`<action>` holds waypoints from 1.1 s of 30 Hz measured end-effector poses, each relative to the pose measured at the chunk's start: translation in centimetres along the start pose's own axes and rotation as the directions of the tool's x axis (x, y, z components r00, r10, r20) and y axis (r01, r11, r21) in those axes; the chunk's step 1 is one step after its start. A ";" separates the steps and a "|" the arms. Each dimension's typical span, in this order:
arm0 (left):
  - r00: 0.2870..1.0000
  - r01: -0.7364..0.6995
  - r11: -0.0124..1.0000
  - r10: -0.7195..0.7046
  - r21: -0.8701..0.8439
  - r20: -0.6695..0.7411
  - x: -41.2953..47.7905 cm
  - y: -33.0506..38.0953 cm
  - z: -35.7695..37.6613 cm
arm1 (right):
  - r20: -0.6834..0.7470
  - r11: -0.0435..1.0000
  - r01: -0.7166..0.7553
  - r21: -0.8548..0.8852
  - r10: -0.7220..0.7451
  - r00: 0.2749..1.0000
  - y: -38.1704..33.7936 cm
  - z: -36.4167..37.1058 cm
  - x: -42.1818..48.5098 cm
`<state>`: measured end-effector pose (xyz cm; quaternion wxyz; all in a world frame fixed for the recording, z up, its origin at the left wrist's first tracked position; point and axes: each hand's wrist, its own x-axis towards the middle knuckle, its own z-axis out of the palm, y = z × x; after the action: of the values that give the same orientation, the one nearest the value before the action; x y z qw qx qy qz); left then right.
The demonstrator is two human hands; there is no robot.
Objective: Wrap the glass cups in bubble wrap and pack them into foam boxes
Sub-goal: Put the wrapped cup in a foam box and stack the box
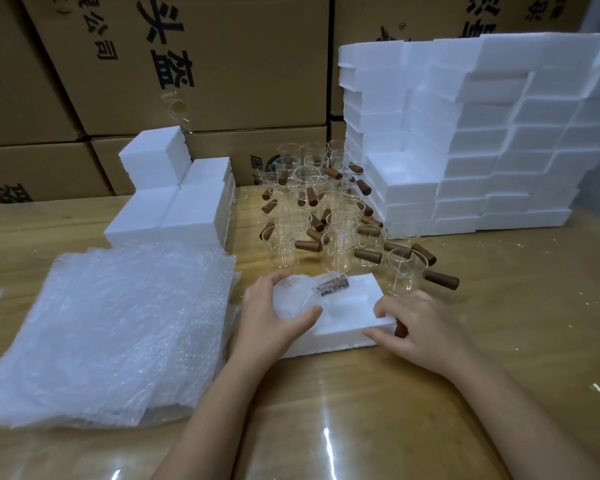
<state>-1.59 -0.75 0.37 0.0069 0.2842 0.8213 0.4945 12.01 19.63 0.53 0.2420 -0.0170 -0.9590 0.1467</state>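
Cup (300, 298), wrapped, sits at the left end of the open box (329, 345). My left hand (269, 322) curls round it, thumb in front, to press it home. My right hand (421, 329) grips the box's near corner so it can't slide.

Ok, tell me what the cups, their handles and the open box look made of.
Cups: clear glass, apparently; see-through, with bright glossy rims. Handles: probably wood; matte brown, though any grain is too small to tell. Open box: white expanded foam, it seems; matte and slightly grainy on its bare walls.
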 end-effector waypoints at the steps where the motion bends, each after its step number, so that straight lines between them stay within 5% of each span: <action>1: 1.000 -0.008 1.000 0.008 0.004 0.006 0.0 -0.1 0.0 | 0.000 1.000 -0.002 0.000 0.002 1.000 0.0 0.0 0.0; 12: 0.991 -0.027 1.000 0.026 0.006 0.133 -0.2 -0.2 -0.4 | 0.031 1.000 -0.021 -0.013 0.021 0.999 0.0 -0.1 -0.3; 16: 0.990 0.040 0.985 -0.017 -0.166 0.138 -0.9 -0.2 -0.8 | -0.170 0.997 0.012 -0.079 -0.026 0.985 -0.7 -0.6 0.1; 19: 0.989 0.080 0.948 -0.038 -0.308 0.140 -0.9 -0.4 -1.2 | -0.313 0.993 -0.093 -0.078 0.065 0.948 -2.1 -0.1 0.4; 23: 0.987 0.102 0.948 -0.060 -0.301 0.147 -0.7 -0.6 -1.1 | -0.293 0.973 -0.228 0.041 0.230 0.928 -4.0 1.4 0.9; 33: 0.984 0.115 0.938 -0.061 -0.327 0.169 -0.6 -0.4 -0.7 | -0.364 0.952 -0.284 0.112 0.305 0.880 -4.6 2.9 2.4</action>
<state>-1.48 -1.67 0.24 0.1417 0.2796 0.7341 0.6023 8.70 14.70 0.50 0.3968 -0.1836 -0.8764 0.2020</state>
